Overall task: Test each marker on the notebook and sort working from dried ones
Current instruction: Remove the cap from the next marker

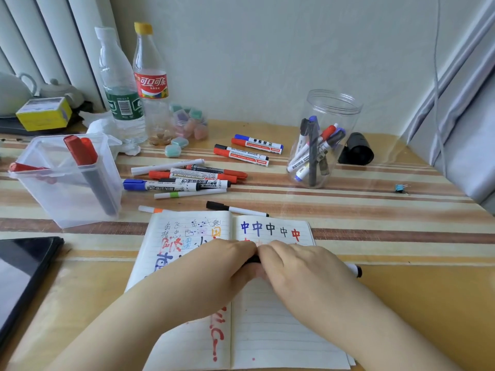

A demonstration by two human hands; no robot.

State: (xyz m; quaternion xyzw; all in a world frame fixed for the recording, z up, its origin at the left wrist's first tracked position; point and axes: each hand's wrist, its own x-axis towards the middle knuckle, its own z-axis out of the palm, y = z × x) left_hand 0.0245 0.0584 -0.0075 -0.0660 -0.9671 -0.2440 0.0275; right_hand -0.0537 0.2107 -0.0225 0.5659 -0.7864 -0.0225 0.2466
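Both hands, left (222,261) & right (292,263), grip one marker (355,269) over notebook (281,317); cap may jerk free, ink smearing page.

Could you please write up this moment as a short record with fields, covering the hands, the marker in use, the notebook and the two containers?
left hand: grips the marker's black end
right hand: grips the marker barrel
notebook: open, test characters along the top of the right page
round jar: several markers standing inside
square tub: a few red-capped markers
loose markers: piled beyond the notebook
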